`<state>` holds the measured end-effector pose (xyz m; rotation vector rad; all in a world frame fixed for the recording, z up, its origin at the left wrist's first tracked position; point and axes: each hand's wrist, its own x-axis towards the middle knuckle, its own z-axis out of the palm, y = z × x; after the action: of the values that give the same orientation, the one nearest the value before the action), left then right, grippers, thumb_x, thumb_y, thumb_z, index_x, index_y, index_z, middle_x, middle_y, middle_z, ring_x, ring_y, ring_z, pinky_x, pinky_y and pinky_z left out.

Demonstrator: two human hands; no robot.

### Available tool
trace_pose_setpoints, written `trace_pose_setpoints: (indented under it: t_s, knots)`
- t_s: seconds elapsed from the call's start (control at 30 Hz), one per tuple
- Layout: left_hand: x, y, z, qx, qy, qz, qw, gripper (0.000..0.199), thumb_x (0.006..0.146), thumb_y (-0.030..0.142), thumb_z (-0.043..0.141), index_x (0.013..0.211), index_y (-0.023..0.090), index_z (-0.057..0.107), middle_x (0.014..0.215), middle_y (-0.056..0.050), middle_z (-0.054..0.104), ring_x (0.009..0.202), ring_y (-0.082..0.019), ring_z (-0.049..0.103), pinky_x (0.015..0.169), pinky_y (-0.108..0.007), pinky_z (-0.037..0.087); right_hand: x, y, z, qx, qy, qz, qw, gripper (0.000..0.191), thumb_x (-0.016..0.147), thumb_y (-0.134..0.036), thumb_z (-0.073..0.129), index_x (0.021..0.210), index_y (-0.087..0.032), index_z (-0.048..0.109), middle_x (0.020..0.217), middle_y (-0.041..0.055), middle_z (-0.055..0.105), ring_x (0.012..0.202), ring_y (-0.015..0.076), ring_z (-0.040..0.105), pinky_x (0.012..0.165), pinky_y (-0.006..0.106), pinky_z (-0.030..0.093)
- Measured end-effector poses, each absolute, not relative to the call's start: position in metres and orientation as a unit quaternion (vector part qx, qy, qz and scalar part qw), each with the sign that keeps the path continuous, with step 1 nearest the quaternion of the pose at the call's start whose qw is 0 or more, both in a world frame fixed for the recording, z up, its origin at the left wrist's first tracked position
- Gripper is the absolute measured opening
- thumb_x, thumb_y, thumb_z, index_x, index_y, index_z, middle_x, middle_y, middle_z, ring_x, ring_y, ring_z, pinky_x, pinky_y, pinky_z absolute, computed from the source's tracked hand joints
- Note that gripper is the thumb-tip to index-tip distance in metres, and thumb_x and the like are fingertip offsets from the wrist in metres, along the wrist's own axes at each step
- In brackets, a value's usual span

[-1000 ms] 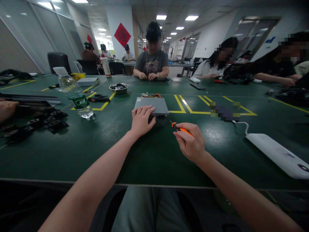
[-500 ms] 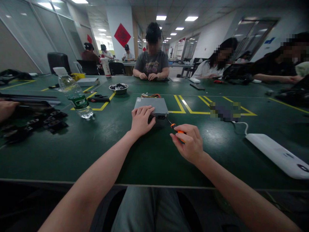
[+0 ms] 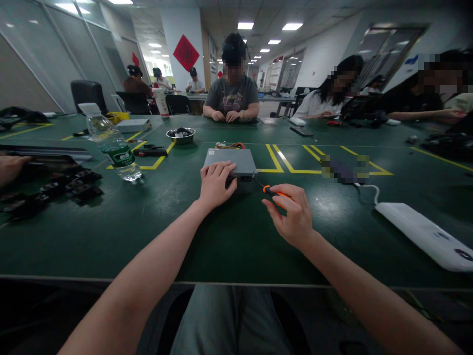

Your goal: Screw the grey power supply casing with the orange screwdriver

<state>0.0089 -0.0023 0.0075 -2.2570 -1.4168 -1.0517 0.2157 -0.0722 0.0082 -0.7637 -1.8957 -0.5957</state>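
Note:
A grey metal computer power supply (image 3: 242, 160) lies on the green table, colored wires (image 3: 231, 145) at its far side. My left hand (image 3: 217, 181) grips its near left part, fingers across the top and thumb at the front face. A screwdriver (image 3: 267, 189) with an orange and black handle is held in my right hand (image 3: 294, 217), between thumb and bent fingers. Its thin shaft slants up to the near right corner of the power supply. Whether the tip sits in a screw is too small to tell.
To the left stand a water bottle (image 3: 120, 153), black-handled pliers (image 3: 151, 151) and a metal bowl (image 3: 180, 135) of small parts. Black parts (image 3: 79, 186) lie farther left, near another person's hand (image 3: 11, 167). A white power bank (image 3: 421, 231) with a cable lies right. Co-workers sit opposite.
The screwdriver handle has turned in my right hand and its shaft lies somewhat flatter. My right hand has shifted slightly right. My left hand stays on the power supply.

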Motion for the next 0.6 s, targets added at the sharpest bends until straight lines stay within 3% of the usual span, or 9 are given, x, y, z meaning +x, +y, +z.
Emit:
trace_pose_setpoints:
  t_s: [0.2, 0.4, 0.6]
  knots:
    - [0.0089, -0.0026, 0.0075, -0.781, -0.491, -0.363, 0.132, 0.035, 0.084, 0.031, 0.051, 0.119, 0.027, 0.053, 0.128, -0.004, 0.056, 0.118, -0.025, 0.045, 0.097, -0.043, 0.026, 0.2151, -0.0739, 0.0062, -0.314, -0.770, -0.238, 0.501, 0.033, 0.077, -0.009, 0.058, 0.104, -0.024, 0.046, 0.102, 0.0056, 0.060, 0.094, 0.0181, 0.060, 0.074, 0.034, 0.055]
    - [0.0090, -0.0027, 0.0079, -0.781, -0.495, -0.356, 0.137, 0.036, 0.084, 0.032, 0.052, 0.120, 0.026, 0.052, 0.128, -0.003, 0.055, 0.118, -0.024, 0.045, 0.097, -0.042, 0.026, 0.2136, -0.0743, 0.0074, -0.335, -0.771, -0.247, 0.482, 0.021, 0.077, -0.013, 0.061, 0.091, -0.024, 0.049, 0.102, 0.0059, 0.058, 0.093, 0.0185, 0.058, 0.074, 0.034, 0.055]
    - [0.0089, -0.0015, 0.0069, -0.779, -0.492, -0.359, 0.148, 0.034, 0.086, 0.032, 0.050, 0.119, 0.026, 0.052, 0.127, -0.003, 0.056, 0.117, -0.024, 0.046, 0.096, -0.042, 0.027, 0.2131, -0.0747, 0.0045, -0.288, -0.782, -0.255, 0.489, 0.033, 0.076, -0.005, 0.058, 0.101, -0.024, 0.046, 0.102, 0.0058, 0.058, 0.094, 0.0171, 0.059, 0.074, 0.032, 0.056]
